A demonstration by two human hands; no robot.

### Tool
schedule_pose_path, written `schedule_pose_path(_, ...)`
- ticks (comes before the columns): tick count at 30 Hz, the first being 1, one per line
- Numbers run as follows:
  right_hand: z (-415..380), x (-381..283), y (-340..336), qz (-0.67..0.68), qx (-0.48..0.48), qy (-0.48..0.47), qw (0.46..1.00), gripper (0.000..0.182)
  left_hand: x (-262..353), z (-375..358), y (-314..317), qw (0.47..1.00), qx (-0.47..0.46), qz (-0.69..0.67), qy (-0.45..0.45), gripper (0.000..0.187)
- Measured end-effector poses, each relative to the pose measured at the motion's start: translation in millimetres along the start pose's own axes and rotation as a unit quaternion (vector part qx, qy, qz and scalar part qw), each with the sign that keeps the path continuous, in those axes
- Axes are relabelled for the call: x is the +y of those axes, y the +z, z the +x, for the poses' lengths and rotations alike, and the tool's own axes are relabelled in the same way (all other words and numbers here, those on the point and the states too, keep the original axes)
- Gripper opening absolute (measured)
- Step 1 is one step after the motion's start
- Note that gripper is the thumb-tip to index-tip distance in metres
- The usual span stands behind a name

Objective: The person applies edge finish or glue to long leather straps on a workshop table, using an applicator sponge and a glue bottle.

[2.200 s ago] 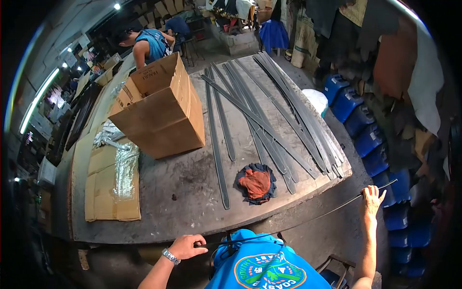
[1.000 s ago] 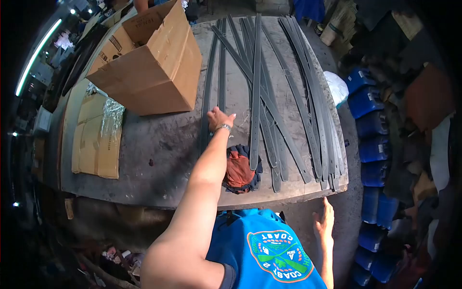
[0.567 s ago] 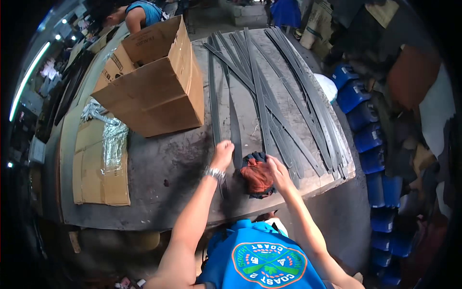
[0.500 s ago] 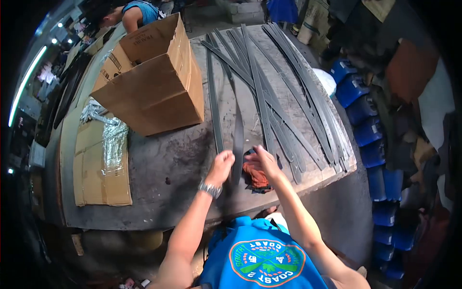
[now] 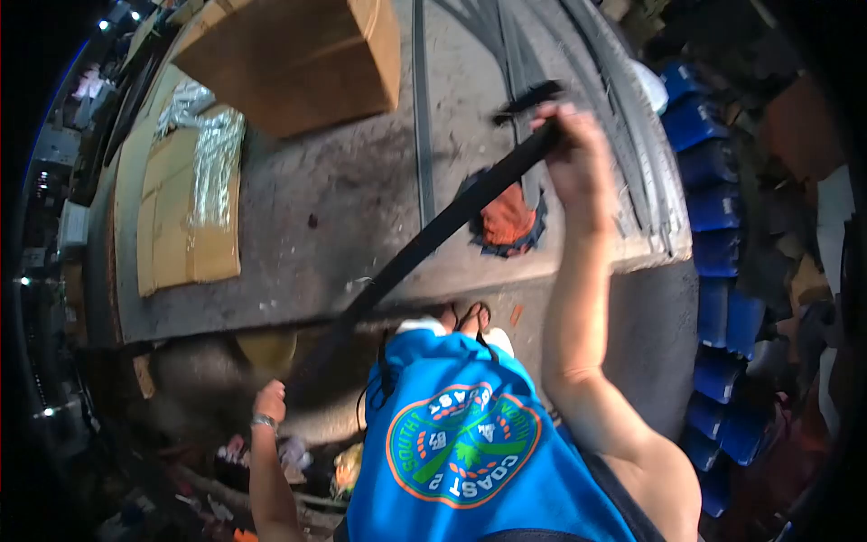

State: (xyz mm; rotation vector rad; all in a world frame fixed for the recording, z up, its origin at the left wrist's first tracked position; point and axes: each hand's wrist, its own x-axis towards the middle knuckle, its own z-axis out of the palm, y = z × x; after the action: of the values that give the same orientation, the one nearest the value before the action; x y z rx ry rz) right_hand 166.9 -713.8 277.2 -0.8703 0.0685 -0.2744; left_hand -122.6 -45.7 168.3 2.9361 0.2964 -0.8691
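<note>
A long dark strip is stretched slantwise across the front of the table, between my two hands. My left hand, low and beyond the table's front edge, is closed on its lower end. Over the table at the right, my right hand is closed around the upper part, with a short end sticking out past the fingers. That hand is smeared by motion. Below the strip, an orange cloth with a dark ragged border lies on the table, partly covered by the strip.
More dark strips lie along the table. A cardboard box stands at the back left, near a flattened cardboard piece with shiny tape. Blue plastic bins line the right side.
My hands were close together over the table and are now far apart. The left went down and left, the right up and right, with the strip drawn out between them. The view has tilted down.
</note>
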Motion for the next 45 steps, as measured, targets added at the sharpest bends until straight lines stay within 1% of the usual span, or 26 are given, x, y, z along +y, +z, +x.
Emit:
schedule_pose_path(2,-28.3,-29.9,-33.2,-0.024,0.028,0.009,0.999,0.015,-13.6,-4.6,-29.2,0.997,0.054,0.008,-0.046,0.015)
schedule_pose_path(3,-47.6,-42.2,-53.9,-0.039,0.055,0.027,0.997,0.014,4.8,-4.2,-56.3,0.994,0.062,-0.009,-0.09,0.014)
schedule_pose_path(5,-86.9,-47.9,-92.1,-0.116,0.16,0.039,0.979,0.012,4.9,16.6,-77.8,0.995,0.085,0.02,-0.056,0.013)
schedule_pose_path(7,-113.7,-35.8,-159.8,-0.172,0.186,0.091,0.963,0.012,-25.7,65.6,-78.2,0.995,0.082,0.036,0.044,0.012)
schedule_pose_path(8,-123.5,-24.1,-182.6,-0.172,0.186,0.119,0.96,0.012,-14.6,81.5,-88.7,0.991,0.093,0.069,0.071,0.013)
schedule_pose_path(9,-128.9,-11.0,-189.8,-0.177,0.221,0.142,0.948,0.008,-41.0,114.1,-77.7,0.959,0.119,0.19,0.176,0.013)
schedule_pose_path(11,-133.5,20.8,-234.6,-0.168,0.237,0.171,0.942,0.007,-8.7,136.6,-97.5,0.983,0.079,0.141,0.089,0.014)
schedule_pose_path(12,-134.1,32.7,-233.1,-0.206,0.269,0.148,0.929,0.005,14.1,136.3,-111.6,0.99,0.073,0.108,0.05,0.014)
schedule_pose_path(13,-135.7,37.0,-228.3,-0.247,0.285,0.155,0.913,0.009,10.6,146.7,-112.9,0.99,0.074,0.109,0.058,0.014)
schedule_pose_path(15,-137.9,37.2,-217.7,-0.34,0.334,0.207,0.854,0.019,3.8,169.2,-110.8,0.988,0.076,0.11,0.077,0.013)
schedule_pose_path(17,-145.5,29.8,-247.3,-0.456,0.253,0.264,0.811,0.03,-6.6,182.9,-107.2,0.988,0.082,0.104,0.083,0.012)
schedule_pose_path(18,-148.9,31.8,-250.4,-0.679,0.244,0.249,0.646,0.04,-14.4,187.7,-107.1,0.988,0.089,0.101,0.081,0.012)
schedule_pose_path(19,-157.4,36.9,-250.2,-0.748,0.248,0.148,0.598,0.047,-22.2,193.8,-107.9,0.989,0.077,0.096,0.076,0.017)
schedule_pose_path(21,-157.6,63.0,-219.0,-0.781,0.208,0.139,0.573,0.041,-14.8,179.2,-110.2,0.977,0.206,0.024,0.054,0.027)
schedule_pose_path(23,-160.5,117.0,-121.0,-0.667,0.059,0.04,0.742,0.023,-16.6,175.8,-104.3,0.964,0.262,-0.039,0.033,0.032)
schedule_pose_path(24,-164.7,146.0,-42.1,-0.645,0.027,0.024,0.763,0.015,-17.3,171.8,-100.1,0.958,0.277,-0.072,0.033,0.032)
schedule_pose_path(25,-160.5,175.0,10.2,-0.652,-0.054,0.027,0.756,0.018,-17.1,164.9,-97.1,0.953,0.286,-0.091,0.034,0.029)
schedule_pose_path(26,-157.5,208.8,56.6,-0.65,-0.067,0.045,0.756,0.02,-15.6,154.9,-95.7,0.952,0.282,-0.113,0.038,0.027)
schedule_pose_path(28,-135.2,276.7,106.0,-0.652,-0.16,0.003,0.741,0.018,-22.4,138.0,-87.1,0.945,0.281,-0.156,0.059,0.023)
schedule_pose_path(30,-114.0,323.1,154.3,-0.651,-0.175,-0.055,0.736,0.013,-34.3,121.9,-76.6,0.935,0.29,-0.188,0.08,0.017)
schedule_pose_path(32,-98.8,351.1,184.4,-0.708,-0.149,-0.033,0.69,0.021,-55.9,110.4,-57.6,0.93,0.291,-0.21,0.083,0.017)
schedule_pose_path(35,-84.6,384.9,192.3,-0.694,-0.155,-0.031,0.703,0.024,-87.7,86.4,-34.7,0.932,0.284,-0.215,0.06,0.016)
schedule_pose_path(38,-85.8,379.0,206.8,-0.748,-0.186,-0.008,0.637,0.026,-113.4,73.0,-14.9,0.929,0.272,-0.248,0.044,0.015)
schedule_pose_path(41,-88.7,380.4,204.0,-0.731,-0.189,-0.007,0.656,0.024,-115.2,62.2,-10.8,0.915,0.272,-0.297,0.03,0.013)
schedule_pose_path(42,-92.1,380.5,199.5,-0.709,-0.196,-0.037,0.676,0.022,-113.1,63.5,-8.4,0.907,0.273,-0.319,0.039,0.012)
schedule_pose_path(45,-137.1,357.5,218.3,-0.614,-0.206,0.013,0.762,0.021,-87.5,77.1,-5.4,0.859,0.248,-0.437,0.099,0.012)
